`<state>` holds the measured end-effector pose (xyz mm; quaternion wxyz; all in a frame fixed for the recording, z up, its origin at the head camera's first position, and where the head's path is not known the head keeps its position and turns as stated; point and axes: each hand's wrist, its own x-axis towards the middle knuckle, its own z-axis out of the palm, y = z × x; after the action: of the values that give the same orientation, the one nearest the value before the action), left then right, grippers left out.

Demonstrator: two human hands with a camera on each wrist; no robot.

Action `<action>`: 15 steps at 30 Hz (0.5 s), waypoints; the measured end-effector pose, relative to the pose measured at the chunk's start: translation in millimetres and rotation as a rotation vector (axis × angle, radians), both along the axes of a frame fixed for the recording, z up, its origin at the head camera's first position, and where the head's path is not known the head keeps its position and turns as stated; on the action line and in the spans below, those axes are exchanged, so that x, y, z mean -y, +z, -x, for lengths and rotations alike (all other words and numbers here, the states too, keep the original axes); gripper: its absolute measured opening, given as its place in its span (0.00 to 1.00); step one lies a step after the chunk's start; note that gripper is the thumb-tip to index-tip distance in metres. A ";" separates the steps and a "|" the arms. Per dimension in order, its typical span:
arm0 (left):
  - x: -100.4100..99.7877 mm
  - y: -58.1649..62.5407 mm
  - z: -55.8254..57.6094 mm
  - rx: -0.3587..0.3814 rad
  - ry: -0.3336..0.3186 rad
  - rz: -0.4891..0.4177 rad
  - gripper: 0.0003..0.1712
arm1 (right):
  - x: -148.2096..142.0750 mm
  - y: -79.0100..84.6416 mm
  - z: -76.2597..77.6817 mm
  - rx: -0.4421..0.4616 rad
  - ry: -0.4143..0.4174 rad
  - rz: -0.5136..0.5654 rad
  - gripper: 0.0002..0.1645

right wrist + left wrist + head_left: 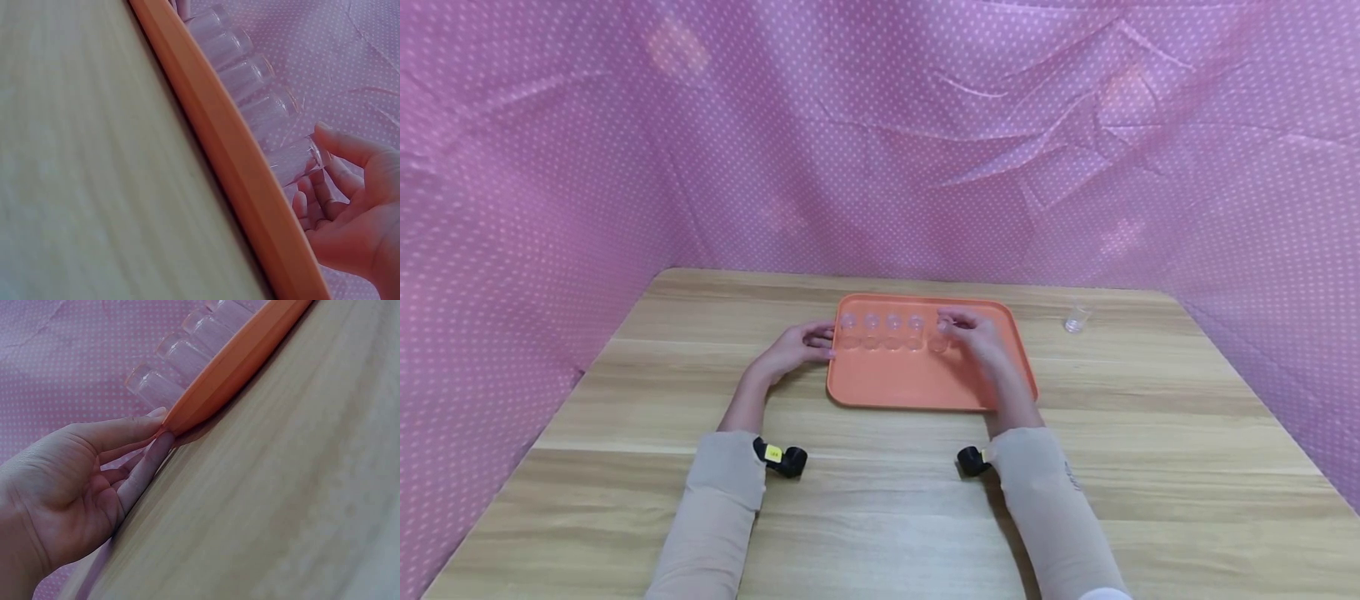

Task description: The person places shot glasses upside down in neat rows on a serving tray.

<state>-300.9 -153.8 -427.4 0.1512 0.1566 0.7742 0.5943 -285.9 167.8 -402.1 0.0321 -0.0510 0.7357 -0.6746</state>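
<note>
My left hand (793, 346) holds the left rim of the orange tray (910, 392). The left wrist view shows its thumb and fingers (144, 464) pinching that tray corner. Along the tray's back half stands a row of several small clear glasses (892, 321), apparently mouth down, their wider ends at the tray. At the right end of this row, my right hand (981, 337) grips another clear glass (294, 161) near its top, between thumb and fingers. Whether that glass touches the tray is hidden by the rim in the right wrist view.
One more clear glass (1077, 319) stands upright on the wooden table (1150, 417), right of the tray. Behind the table hangs a pink dotted cloth (880, 167), which also covers both sides. A black wrist camera (786, 461) sits on the left sleeve.
</note>
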 end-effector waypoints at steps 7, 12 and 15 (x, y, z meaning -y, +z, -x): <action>-0.5 0.7 -0.3 -0.005 0.000 -0.002 0.35 | 4.8 -1.9 1.8 0.032 -0.036 0.050 0.22; -0.9 2.4 -0.6 0.001 0.007 0.005 0.35 | 6.3 -2.7 2.3 0.044 -0.048 0.060 0.22; -1.3 2.7 -0.5 0.008 0.011 0.006 0.35 | 7.5 -2.5 2.0 0.044 -0.045 0.055 0.22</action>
<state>-300.3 -152.4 -424.6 0.1514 0.1493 0.7763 0.5934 -287.9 160.3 -404.6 0.0317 -0.0207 0.7170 -0.6960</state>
